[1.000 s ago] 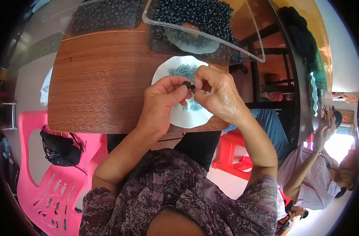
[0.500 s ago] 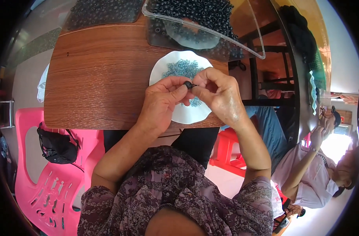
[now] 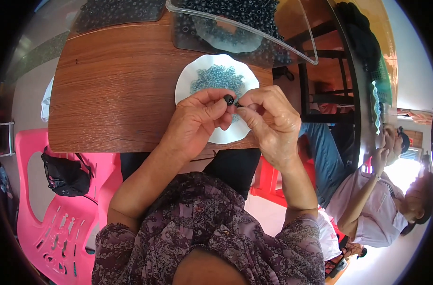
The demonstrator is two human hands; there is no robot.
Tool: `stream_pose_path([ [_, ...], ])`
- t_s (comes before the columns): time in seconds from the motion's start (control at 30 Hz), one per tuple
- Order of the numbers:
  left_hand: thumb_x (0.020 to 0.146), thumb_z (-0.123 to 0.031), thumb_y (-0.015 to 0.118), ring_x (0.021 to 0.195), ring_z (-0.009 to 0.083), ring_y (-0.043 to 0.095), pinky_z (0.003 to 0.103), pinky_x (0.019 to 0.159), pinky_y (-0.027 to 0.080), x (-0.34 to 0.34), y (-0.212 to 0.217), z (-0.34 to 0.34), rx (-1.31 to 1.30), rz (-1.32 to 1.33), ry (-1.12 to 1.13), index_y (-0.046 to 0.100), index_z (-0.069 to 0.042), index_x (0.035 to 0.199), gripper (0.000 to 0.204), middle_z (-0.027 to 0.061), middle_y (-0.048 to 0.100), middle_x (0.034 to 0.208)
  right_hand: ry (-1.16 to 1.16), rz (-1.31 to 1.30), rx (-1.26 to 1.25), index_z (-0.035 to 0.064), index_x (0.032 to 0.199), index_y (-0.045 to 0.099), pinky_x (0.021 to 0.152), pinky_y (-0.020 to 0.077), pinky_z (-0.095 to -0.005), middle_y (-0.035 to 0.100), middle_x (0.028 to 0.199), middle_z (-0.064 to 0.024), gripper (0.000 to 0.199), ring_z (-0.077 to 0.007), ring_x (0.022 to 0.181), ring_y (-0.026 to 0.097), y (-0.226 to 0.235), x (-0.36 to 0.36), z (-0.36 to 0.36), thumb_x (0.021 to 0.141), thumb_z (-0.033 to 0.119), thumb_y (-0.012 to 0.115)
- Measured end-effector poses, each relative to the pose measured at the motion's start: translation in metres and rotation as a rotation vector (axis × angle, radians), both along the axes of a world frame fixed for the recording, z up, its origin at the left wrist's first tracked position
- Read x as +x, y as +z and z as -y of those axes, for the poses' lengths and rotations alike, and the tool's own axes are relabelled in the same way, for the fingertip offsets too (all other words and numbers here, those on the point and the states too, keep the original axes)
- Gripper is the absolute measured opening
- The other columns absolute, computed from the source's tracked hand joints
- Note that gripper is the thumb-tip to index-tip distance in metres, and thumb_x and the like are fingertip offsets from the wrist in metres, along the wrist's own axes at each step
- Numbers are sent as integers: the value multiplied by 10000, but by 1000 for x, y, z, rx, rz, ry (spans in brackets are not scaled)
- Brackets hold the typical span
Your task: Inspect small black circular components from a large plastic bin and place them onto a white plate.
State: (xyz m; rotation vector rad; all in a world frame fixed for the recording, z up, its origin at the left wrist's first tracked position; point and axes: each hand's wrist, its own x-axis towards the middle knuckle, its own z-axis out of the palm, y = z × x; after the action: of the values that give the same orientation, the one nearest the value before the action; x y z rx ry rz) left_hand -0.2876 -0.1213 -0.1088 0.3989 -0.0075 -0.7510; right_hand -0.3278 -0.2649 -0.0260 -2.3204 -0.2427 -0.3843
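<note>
Between the thumb and fingers of my left hand (image 3: 192, 121) is a small round black cap-like piece (image 3: 228, 99), its ringed face now turned to view. Close to its right, my right hand (image 3: 277, 121) pinches a tiny dark piece (image 3: 238, 105), mostly hidden by the fingertips; its kind is too small to tell. Both hands are held over the near part of a white plate (image 3: 182, 85) with a wavy rim. A heap of small translucent blue rings (image 3: 219, 77) lies on the plate, partly covered by my fingers.
A clear plastic bin (image 3: 254, 32) of black ring-shaped parts stands behind the plate on the wooden table (image 3: 116, 95). Another container (image 3: 121, 16) of dark parts is at the far left. A pink chair (image 3: 28, 190) holds a black bag (image 3: 66, 175). A person (image 3: 368, 204) sits at the right.
My right hand has drawn a little to the right, opening a small gap from the black piece. That piece has turned in my left hand. The whole view has shifted slightly.
</note>
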Motion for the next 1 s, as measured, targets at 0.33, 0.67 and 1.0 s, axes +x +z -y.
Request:
stream_pose_path([
  [0.33, 855, -90, 577, 704, 159, 555, 278, 644, 443, -6, 2, 5, 90, 30, -14, 570, 22, 1074, 246, 76, 597, 817, -102, -298, 544, -11, 838, 636, 685, 432, -194, 590, 786, -9, 171, -69, 733, 537, -3, -8, 4, 693, -70, 704],
  [0.67, 822, -38, 605, 673, 161, 548, 266, 628, 452, -8, 1, 2, 140, 101, -27, 593, 44, 1016, 211, 100, 615, 826, -87, -405, 625, -9, 806, 640, 681, 472, -220, 615, 770, -30, 194, -98, 710, 575, -8, -5, 12, 644, -77, 723],
  [1.0, 809, -30, 617, 626, 145, 557, 251, 570, 448, -8, 4, 3, 276, 154, -109, 607, 60, 953, 170, 103, 625, 789, -18, -526, 637, -8, 850, 652, 675, 498, -221, 625, 754, -32, 229, -87, 717, 591, -4, -5, 20, 648, -96, 713],
])
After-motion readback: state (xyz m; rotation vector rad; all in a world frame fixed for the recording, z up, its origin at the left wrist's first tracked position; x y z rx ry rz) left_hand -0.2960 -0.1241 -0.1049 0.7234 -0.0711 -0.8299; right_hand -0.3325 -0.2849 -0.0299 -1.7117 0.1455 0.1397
